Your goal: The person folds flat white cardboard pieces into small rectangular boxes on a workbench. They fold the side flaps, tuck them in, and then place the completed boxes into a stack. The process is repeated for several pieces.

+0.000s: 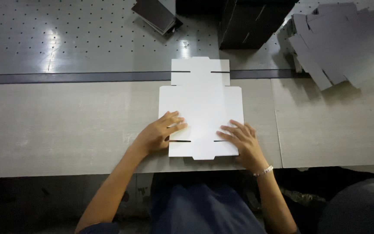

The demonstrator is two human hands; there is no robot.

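- On the pale wooden table [66, 130], flat white die-cut cardboard blank [201, 108] lies unfolded, far flap over the dark rail [66, 77].
- Left hand [157, 133] open, fingers pressed flat on blank's near-left edge, gripping nothing.
- Right hand [243, 143] open, palm down on near-right corner; bracelet [263, 171] at wrist.
- Grey blank stack [343, 43] far right; dark box [252, 21] beyond.

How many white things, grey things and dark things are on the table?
White: 1, the flat white cardboard cutout under the left hand and right hand.
Grey: 1, the pile of grey cutouts; its sheets cannot be counted.
Dark: 2, the dark box and the dark flat stack.
Total: 4
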